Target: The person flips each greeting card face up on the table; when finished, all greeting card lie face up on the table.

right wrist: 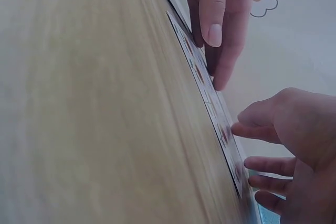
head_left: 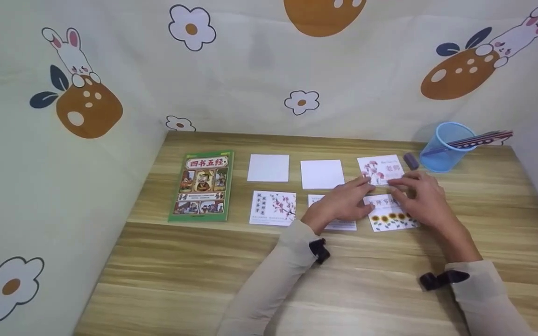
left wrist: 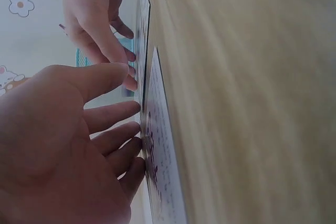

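My left hand (head_left: 343, 203) reaches over a printed card (head_left: 341, 226), hiding much of it. Its fingertips lie at the lower left edge of a card with pink flowers (head_left: 375, 169). At that card's lower right edge are the fingers of my right hand (head_left: 422, 196). Below, between the two hands, lies a sunflower card (head_left: 394, 222), its upper part partly covered. In the left wrist view the left fingers are spread and slightly bent, tips down at the cards. The right wrist view shows the right hand (right wrist: 302, 140) with loosely bent fingers beside the sunflower card (right wrist: 207, 98).
Two blank white cards (head_left: 268, 168) lie left of the flower card, with a blossom card (head_left: 273, 208) below them. A green book (head_left: 202, 186) is at the far left. A dark eraser-like block (head_left: 411, 161) and a blue mesh cup (head_left: 442, 151) holding pencils stand at the back right.
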`<act>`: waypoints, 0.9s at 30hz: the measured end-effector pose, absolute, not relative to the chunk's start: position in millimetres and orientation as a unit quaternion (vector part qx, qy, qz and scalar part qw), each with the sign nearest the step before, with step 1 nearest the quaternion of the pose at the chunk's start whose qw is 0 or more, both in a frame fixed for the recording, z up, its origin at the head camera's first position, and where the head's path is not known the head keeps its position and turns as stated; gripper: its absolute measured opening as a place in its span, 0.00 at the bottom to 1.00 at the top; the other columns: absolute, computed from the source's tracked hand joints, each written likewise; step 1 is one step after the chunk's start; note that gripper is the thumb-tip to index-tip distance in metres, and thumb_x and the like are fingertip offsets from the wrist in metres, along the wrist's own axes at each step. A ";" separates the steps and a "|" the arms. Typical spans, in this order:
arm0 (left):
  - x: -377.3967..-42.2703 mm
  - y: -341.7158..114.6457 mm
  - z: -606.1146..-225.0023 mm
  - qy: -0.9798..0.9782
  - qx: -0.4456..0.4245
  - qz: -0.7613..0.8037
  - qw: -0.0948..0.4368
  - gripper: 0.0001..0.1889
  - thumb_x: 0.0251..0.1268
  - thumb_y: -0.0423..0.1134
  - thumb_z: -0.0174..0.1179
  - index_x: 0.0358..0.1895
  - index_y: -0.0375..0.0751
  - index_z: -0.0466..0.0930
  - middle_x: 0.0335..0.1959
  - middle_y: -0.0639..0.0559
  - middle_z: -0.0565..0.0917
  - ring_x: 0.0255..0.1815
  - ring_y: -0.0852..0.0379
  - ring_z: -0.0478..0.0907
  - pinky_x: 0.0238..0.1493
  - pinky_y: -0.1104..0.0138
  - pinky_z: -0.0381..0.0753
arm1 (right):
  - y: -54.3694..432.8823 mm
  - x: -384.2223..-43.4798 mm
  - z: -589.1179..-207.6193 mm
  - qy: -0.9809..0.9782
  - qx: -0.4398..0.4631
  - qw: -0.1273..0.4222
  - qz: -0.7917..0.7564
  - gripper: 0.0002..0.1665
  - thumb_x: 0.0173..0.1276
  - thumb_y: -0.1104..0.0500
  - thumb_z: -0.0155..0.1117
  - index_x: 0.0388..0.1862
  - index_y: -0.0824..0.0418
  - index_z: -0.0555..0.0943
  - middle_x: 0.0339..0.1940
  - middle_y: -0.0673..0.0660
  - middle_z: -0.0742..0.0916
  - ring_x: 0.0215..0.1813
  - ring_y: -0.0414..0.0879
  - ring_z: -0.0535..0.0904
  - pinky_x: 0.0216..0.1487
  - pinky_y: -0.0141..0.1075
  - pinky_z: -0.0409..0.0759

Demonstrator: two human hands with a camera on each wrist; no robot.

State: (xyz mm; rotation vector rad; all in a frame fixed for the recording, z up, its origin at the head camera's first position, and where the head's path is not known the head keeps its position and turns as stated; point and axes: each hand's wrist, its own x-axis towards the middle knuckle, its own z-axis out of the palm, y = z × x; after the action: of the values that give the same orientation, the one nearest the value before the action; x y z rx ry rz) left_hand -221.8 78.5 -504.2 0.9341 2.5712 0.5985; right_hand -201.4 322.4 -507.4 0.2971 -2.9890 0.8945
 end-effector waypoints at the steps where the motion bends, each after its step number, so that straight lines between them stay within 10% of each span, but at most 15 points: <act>1: -219.3 76.7 -500.7 0.903 0.331 0.214 0.171 0.33 0.85 0.52 0.53 0.86 0.48 0.63 0.92 0.50 0.53 0.92 0.55 0.50 0.90 0.63 0.55 | 322.0 -201.6 -507.1 -0.954 0.096 0.001 0.284 0.22 0.80 0.54 0.67 0.67 0.61 0.86 0.70 0.73 0.77 0.73 0.74 0.68 0.73 0.74 0.61; 27: -211.4 -33.2 -488.2 0.922 0.274 0.243 0.124 0.38 0.75 0.49 0.70 0.84 0.51 0.67 0.88 0.48 0.64 0.92 0.48 0.50 0.92 0.54 0.53 | 317.6 -198.1 -507.6 -0.955 0.097 0.001 0.282 0.27 0.74 0.53 0.74 0.68 0.60 0.85 0.71 0.74 0.75 0.71 0.72 0.68 0.68 0.70 0.65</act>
State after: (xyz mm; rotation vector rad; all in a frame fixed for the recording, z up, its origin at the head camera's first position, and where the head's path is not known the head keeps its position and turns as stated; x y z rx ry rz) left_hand -211.4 -33.2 -488.2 0.7979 2.6892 0.7078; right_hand -198.1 317.6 -507.6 0.3035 -2.9978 0.8854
